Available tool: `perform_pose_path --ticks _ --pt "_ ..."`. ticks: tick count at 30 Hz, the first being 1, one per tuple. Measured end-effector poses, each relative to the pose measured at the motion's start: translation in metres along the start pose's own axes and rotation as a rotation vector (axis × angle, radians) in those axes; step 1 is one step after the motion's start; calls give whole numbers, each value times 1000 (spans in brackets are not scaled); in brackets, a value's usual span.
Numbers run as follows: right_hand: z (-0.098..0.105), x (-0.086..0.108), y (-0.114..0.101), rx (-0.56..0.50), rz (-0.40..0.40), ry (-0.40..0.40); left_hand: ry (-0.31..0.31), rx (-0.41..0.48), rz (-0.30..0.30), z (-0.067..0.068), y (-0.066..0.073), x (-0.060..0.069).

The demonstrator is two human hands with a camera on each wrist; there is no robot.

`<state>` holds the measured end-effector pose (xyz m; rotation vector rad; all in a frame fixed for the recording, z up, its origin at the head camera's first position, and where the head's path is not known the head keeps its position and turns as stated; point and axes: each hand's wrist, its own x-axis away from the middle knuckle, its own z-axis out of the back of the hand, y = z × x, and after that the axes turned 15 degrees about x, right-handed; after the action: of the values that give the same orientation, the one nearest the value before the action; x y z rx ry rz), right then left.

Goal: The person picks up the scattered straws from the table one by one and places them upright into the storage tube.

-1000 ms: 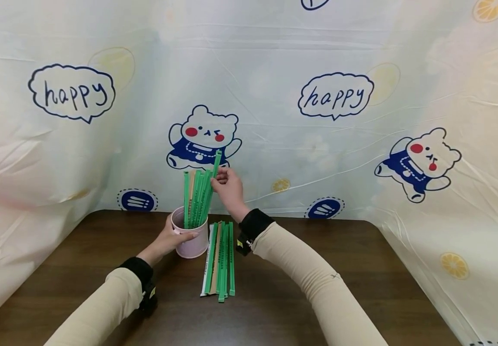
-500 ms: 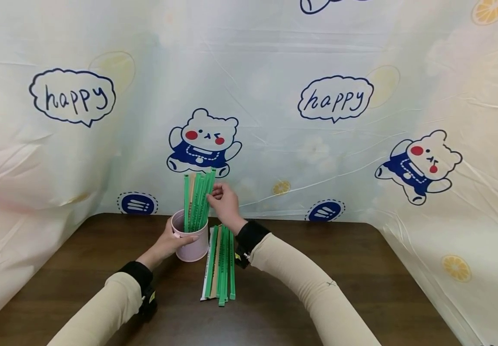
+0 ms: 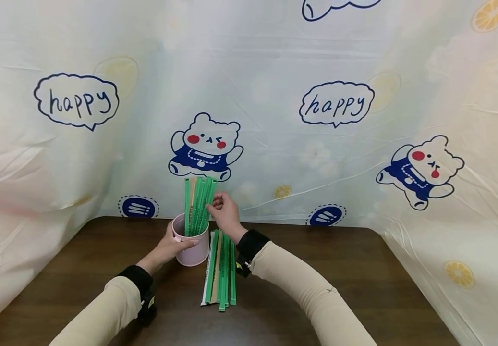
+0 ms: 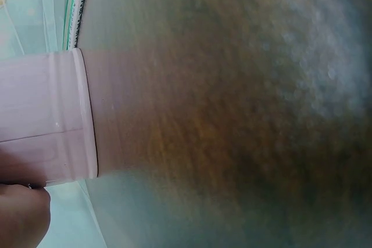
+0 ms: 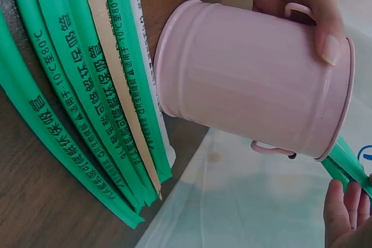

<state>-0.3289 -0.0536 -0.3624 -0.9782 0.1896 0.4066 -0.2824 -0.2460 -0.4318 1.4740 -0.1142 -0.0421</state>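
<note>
A small pink metal bucket [image 3: 192,250] stands on the table, with small loop handles on its sides in the right wrist view. My left hand [image 3: 167,250] grips it from the left, thumb [image 5: 329,45] across the wall near the rim. Several paper-wrapped drinking straws [image 3: 198,206], mostly green with one tan, stand in the bucket and lean right. At their right side, my right hand [image 3: 226,216] pinches a green wrapped straw [image 3: 210,196] between thumb and fingers; the straw's lower end is hidden inside the bucket.
A loose bundle of wrapped straws [image 3: 222,274], green, tan and white, lies on the brown wooden table [image 3: 318,288] just right of the bucket. A printed curtain [image 3: 266,144] with bears hangs behind the table.
My right hand has moved down with the green straw, which now stands about level with the others in the bucket. The left hand keeps its hold. The head view has tilted slightly up.
</note>
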Motion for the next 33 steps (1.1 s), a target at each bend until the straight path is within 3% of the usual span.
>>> perform_pose_path --ticks 7,13,18,23,27,29,31,33 --pt "1 3 7 -37 -6 -33 0 6 -5 -1 -1 2" --pt "4 10 26 -52 -26 -90 3 11 -3 -2 -1 4" --pt "9 20 54 60 -63 -140 -1 18 -4 -3 0 3" --pt "12 29 84 137 -121 -257 8 5 15 -1 2 2" --pt "3 24 118 174 -155 -325 12 -1 11 1 2 1" --pt "-6 17 143 198 -128 -342 12 -3 4 1 2 1" --pt "-10 15 151 229 -127 -345 14 -4 6 0 1 0" --pt "-10 18 146 214 -167 -347 13 -2 8 -1 0 0"
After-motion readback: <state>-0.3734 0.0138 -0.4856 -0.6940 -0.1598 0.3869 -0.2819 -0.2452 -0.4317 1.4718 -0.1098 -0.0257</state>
